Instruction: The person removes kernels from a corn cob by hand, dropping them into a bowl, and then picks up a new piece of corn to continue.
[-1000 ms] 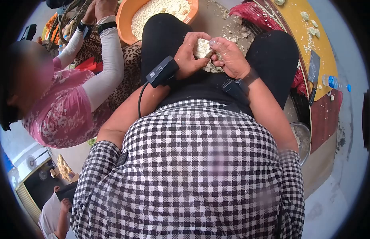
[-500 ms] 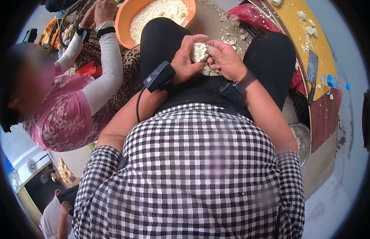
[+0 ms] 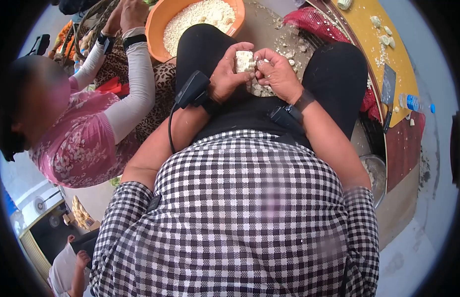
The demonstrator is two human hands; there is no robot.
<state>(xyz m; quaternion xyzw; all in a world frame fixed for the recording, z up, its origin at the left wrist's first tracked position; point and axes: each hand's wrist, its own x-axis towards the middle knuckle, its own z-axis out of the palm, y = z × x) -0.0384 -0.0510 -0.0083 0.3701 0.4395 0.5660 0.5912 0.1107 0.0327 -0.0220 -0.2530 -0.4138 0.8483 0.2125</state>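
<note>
Between my thighs, my left hand [image 3: 228, 75] grips a short, pale, knobbly chunk [image 3: 244, 62], with the thumb below it and the fingers above. It looks like a piece of corn cob with whitish kernels. My right hand [image 3: 280, 74] is closed in a pinch at the chunk's right side; small white bits show at its fingertips, too small to identify. Pale crumbs [image 3: 262, 90] lie beneath both hands. Black devices are strapped to both my wrists.
An orange basin [image 3: 153, 34] of pale kernels stands beyond my left knee. On the yellow board [image 3: 401, 54] at right are a cleaver [image 3: 388, 89], a bottle [image 3: 416, 103] and white pieces. Red netting [image 3: 316, 22] lies ahead. A co-worker [image 3: 86, 133] sits at left; another person [image 3: 66, 270] is lower left.
The chunk has turned in my left hand and shows a longer, ridged side. My right hand has shifted slightly, its fingers still at the chunk's right side.
</note>
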